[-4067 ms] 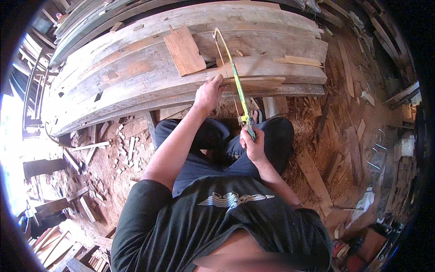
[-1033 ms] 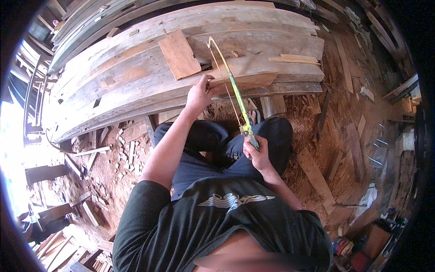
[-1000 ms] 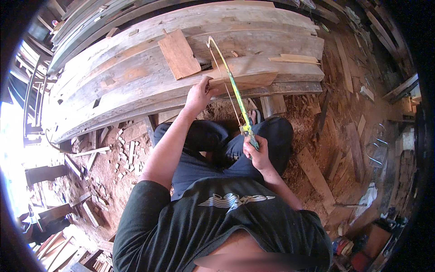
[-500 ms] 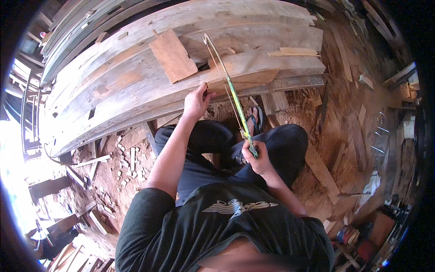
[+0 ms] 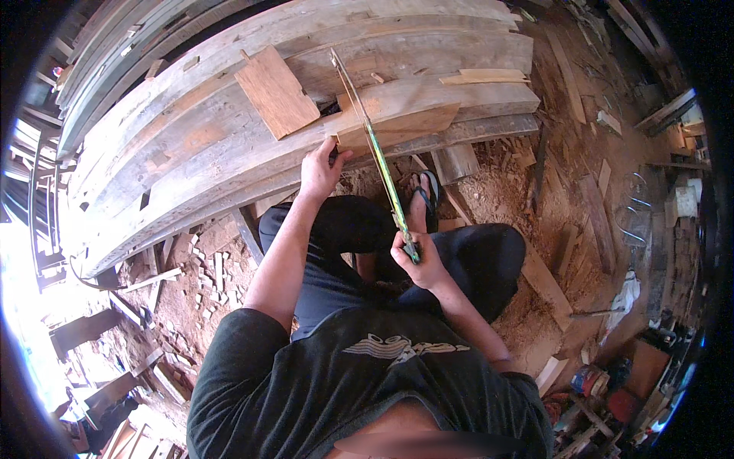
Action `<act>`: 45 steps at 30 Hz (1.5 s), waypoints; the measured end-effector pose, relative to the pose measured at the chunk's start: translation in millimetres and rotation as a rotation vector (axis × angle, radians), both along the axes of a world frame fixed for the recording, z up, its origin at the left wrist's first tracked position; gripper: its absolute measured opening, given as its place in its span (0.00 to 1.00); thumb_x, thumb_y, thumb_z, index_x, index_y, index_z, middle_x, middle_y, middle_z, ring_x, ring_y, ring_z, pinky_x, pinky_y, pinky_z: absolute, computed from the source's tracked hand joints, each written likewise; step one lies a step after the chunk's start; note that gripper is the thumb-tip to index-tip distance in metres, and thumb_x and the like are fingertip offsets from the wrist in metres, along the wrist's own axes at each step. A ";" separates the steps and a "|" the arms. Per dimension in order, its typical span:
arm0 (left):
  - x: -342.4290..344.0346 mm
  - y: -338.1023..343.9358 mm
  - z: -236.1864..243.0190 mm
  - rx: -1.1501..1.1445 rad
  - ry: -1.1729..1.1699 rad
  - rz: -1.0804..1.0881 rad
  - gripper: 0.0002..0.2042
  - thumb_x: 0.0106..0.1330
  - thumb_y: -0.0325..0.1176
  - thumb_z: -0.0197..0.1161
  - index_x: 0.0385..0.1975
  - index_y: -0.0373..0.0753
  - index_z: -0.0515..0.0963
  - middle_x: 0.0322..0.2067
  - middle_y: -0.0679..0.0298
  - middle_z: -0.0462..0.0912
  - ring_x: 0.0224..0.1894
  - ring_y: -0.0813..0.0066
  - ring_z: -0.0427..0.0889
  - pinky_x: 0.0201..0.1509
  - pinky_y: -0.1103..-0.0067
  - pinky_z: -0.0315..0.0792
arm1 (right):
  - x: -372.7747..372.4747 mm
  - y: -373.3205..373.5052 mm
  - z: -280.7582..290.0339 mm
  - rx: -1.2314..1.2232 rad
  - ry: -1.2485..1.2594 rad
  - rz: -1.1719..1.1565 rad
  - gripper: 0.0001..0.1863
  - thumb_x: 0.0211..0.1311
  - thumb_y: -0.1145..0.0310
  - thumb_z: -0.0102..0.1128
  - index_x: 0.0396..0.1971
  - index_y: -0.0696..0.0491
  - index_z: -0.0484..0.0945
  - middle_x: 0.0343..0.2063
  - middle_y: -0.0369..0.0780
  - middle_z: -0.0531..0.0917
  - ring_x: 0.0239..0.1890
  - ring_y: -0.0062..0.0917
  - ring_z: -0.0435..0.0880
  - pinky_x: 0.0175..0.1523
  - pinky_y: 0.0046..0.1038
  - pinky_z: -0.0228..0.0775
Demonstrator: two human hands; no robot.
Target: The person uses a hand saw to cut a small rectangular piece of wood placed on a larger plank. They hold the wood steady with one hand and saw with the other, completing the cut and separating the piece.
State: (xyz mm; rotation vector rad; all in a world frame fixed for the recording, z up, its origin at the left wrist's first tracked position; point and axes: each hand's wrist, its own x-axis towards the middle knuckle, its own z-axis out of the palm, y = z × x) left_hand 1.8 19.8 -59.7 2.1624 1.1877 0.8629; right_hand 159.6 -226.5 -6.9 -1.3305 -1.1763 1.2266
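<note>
My right hand grips the near end of a long thin green-and-yellow saw that slants up to the wood. Its far end crosses a reddish wooden block resting on the stack of curved grey planks. My left hand presses on the lower left corner of that block, fingers curled at its edge. A flat square board lies on the planks just left of the saw. I sit on the ground with my dark-trousered knees under both arms.
Sawdust and small wood offcuts litter the ground on the left. Loose planks and scraps lie to the right, by my sandalled foot. Coloured cans and clutter sit at the lower right.
The saw has stayed on the block while the view shifted slightly. My left hand has slid a little lower on the block's corner; my right hand keeps its hold on the saw.
</note>
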 end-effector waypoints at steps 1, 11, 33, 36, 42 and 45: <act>0.0 -0.3 0.3 -0.005 -0.003 -0.001 0.16 0.65 0.41 0.69 0.35 0.37 0.71 0.24 0.50 0.81 0.31 0.45 0.82 0.33 0.61 0.73 | 0.5 -0.4 -0.1 -0.011 0.019 0.001 0.12 0.67 0.67 0.61 0.25 0.53 0.72 0.18 0.29 0.67 0.24 0.14 0.65 0.32 0.26 0.58; 1.6 -3.4 6.2 -0.156 0.004 0.043 0.15 0.65 0.36 0.70 0.40 0.34 0.73 0.32 0.47 0.84 0.36 0.45 0.84 0.39 0.64 0.76 | 11.6 5.0 -15.8 -0.027 0.047 0.100 0.13 0.66 0.65 0.63 0.24 0.53 0.72 0.15 0.29 0.67 0.22 0.15 0.66 0.30 0.27 0.59; 11.4 -11.6 0.5 -0.168 -0.015 0.118 0.16 0.66 0.30 0.68 0.51 0.36 0.74 0.37 0.47 0.86 0.43 0.47 0.85 0.45 0.64 0.78 | 60.6 19.4 -40.9 0.140 0.039 0.258 0.14 0.63 0.65 0.63 0.22 0.55 0.73 0.16 0.33 0.70 0.22 0.18 0.67 0.29 0.28 0.59; 15.5 -13.8 1.2 -0.122 -0.007 0.156 0.14 0.66 0.28 0.67 0.47 0.35 0.72 0.35 0.46 0.85 0.43 0.42 0.84 0.43 0.61 0.77 | 57.2 16.6 -41.2 0.111 0.049 0.251 0.14 0.63 0.65 0.63 0.22 0.55 0.73 0.15 0.33 0.69 0.21 0.17 0.67 0.29 0.27 0.59; 16.5 -18.3 4.4 -0.179 -0.031 0.175 0.13 0.66 0.27 0.66 0.46 0.34 0.72 0.36 0.45 0.85 0.44 0.44 0.84 0.42 0.61 0.76 | 47.4 11.7 -43.4 0.137 0.066 0.183 0.14 0.64 0.64 0.63 0.21 0.55 0.73 0.16 0.32 0.69 0.22 0.16 0.67 0.30 0.26 0.58; 18.0 -19.2 9.6 -0.217 -0.110 0.148 0.14 0.65 0.27 0.66 0.47 0.34 0.72 0.39 0.44 0.85 0.46 0.44 0.84 0.44 0.62 0.76 | 46.6 5.6 -36.5 0.073 0.115 0.124 0.11 0.66 0.67 0.62 0.25 0.54 0.74 0.18 0.29 0.71 0.23 0.14 0.68 0.31 0.24 0.61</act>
